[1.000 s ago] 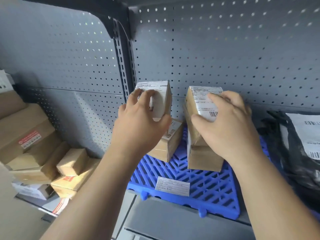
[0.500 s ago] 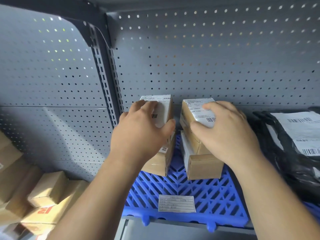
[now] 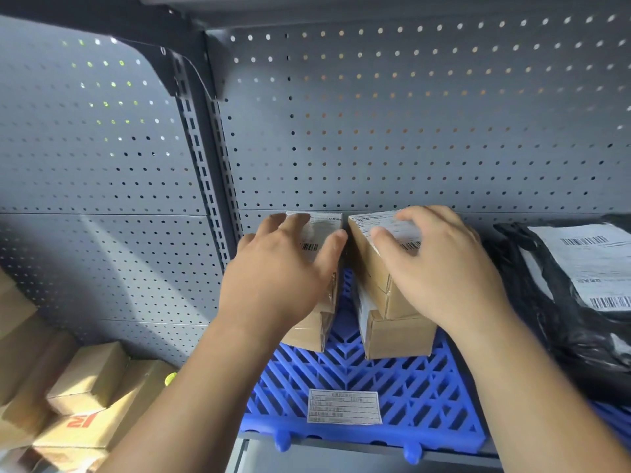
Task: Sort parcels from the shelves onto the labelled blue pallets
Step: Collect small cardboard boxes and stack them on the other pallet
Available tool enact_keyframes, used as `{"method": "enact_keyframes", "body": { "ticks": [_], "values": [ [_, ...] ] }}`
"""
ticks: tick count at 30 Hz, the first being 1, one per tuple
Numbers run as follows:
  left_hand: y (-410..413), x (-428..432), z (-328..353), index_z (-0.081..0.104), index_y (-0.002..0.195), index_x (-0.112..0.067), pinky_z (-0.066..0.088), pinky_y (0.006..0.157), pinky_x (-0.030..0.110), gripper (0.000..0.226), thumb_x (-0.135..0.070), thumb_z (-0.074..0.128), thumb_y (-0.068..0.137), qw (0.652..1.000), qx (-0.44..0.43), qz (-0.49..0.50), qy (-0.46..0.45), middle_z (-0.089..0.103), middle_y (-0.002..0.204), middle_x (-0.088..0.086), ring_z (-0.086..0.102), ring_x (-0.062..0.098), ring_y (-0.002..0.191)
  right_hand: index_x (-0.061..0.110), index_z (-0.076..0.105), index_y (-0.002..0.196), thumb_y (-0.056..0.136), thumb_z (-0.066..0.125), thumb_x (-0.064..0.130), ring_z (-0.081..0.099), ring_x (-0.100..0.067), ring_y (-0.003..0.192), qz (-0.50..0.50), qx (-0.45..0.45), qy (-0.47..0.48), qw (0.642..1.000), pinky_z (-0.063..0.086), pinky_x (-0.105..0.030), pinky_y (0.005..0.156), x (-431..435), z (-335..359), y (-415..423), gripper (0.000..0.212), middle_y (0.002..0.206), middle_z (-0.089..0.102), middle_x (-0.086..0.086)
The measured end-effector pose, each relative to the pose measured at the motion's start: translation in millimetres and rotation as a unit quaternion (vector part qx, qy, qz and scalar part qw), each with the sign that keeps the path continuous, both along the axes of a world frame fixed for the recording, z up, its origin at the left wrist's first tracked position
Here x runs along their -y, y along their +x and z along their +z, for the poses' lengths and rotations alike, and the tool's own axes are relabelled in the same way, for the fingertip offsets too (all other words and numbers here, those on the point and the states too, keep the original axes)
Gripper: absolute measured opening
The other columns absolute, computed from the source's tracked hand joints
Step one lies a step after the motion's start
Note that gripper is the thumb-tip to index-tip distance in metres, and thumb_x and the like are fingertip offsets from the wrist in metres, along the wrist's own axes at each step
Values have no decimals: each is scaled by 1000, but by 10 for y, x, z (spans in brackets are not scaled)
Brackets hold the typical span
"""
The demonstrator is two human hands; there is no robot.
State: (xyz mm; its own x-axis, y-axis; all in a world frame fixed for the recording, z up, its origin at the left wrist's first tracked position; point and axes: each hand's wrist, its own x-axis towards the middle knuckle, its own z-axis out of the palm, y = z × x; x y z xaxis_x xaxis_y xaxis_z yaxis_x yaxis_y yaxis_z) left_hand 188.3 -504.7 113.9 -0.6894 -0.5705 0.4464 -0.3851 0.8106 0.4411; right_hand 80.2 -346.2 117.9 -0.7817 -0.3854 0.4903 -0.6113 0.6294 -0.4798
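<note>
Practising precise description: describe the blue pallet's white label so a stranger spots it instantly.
Below the grey perforated metal back panel sits a blue plastic lattice pallet. Near its front edge lies a white rectangular paper label. Unlike the parcels' stickers, it shows ruled rows, no barcode.

Parcel sorting storeroom. Behind the fingers [image 3: 426, 220]: grey metal shelf wall w/ lots of small holes [image 3: 409, 131]. Under them: small brown cardboard boxes w/ white barcode stickers [image 3: 372, 278] on a blue plastic grid pallet [image 3: 409, 387] w/ a white paper label [image 3: 343, 406]. To their right: black plastic mail bags [image 3: 546, 319]. Lower left: more brown boxes [image 3: 88, 380].
</note>
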Motion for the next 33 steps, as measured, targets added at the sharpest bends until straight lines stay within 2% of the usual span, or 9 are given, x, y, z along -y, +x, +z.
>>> {"method": "enact_keyframes", "body": {
  "ticks": [6,11,12,14,17,19,22,27,33],
  "values": [
    [-19,137,3,50,143,-34,41,108,44,60,-66,26,98,991,-104,-38,74,56,140,0,51,25,131,35,57,129,91,37,66,49,-19,126,20,47,-95,994,39,-34,93,-53,-52,-107,54,137,52,12],
    [-30,291,-56,54,142,-29,28,101,11,49,-52,27,108,969,-198,-72,128,51,128,-22,41,-4,127,38,57,109,94,28,64,44,0,101,41,121,-188,974,34,-26,82,-98,-96,-214,42,115,56,16],
    [-29,326,-77,53,143,-31,28,105,13,51,-54,26,107,964,-208,-79,143,51,129,-23,40,-6,128,39,56,106,96,26,62,42,1,96,43,130,-199,970,34,-27,81,-105,-110,-235,39,110,55,16],
    [-18,397,-138,54,142,-37,35,116,34,57,-63,23,102,952,-223,-87,193,51,133,-25,44,1,135,32,58,110,97,22,57,41,-3,92,48,115,-200,972,34,-29,80,-120,-151,-265,46,100,52,14],
    [-7,504,-256,57,136,-47,44,111,51,67,-79,21,89,918,-232,-90,310,55,141,-21,51,3,131,30,59,115,90,14,67,45,-2,98,47,131,-226,964,34,-34,87,-131,-238,-312,64,102,58,16],
    [-6,548,-326,62,131,-47,41,113,50,64,-77,22,91,878,-250,-108,394,58,142,-14,54,5,127,42,62,119,82,16,79,52,-1,113,46,188,-285,939,37,-34,98,-143,-308,-346,70,121,62,21],
    [-4,609,-439,60,138,-33,35,118,46,62,-64,18,104,831,-259,-129,475,61,142,-7,57,11,129,52,68,114,76,25,86,60,0,118,82,266,-375,884,42,-35,105,-179,-389,-365,66,126,66,18],
    [0,638,-664,55,144,-25,36,116,48,67,-61,14,106,789,-205,-186,548,68,135,0,62,17,127,37,67,128,87,24,79,64,-5,119,141,336,-461,809,41,-41,110,-238,-524,-389,72,127,71,10],
    [-40,581,-789,73,120,-45,43,105,42,62,-62,15,105,762,-200,-202,582,70,131,-4,64,11,123,31,54,143,95,11,76,57,-13,131,218,434,-473,735,32,-48,117,-239,-703,-273,78,136,66,4]
  ]
}}
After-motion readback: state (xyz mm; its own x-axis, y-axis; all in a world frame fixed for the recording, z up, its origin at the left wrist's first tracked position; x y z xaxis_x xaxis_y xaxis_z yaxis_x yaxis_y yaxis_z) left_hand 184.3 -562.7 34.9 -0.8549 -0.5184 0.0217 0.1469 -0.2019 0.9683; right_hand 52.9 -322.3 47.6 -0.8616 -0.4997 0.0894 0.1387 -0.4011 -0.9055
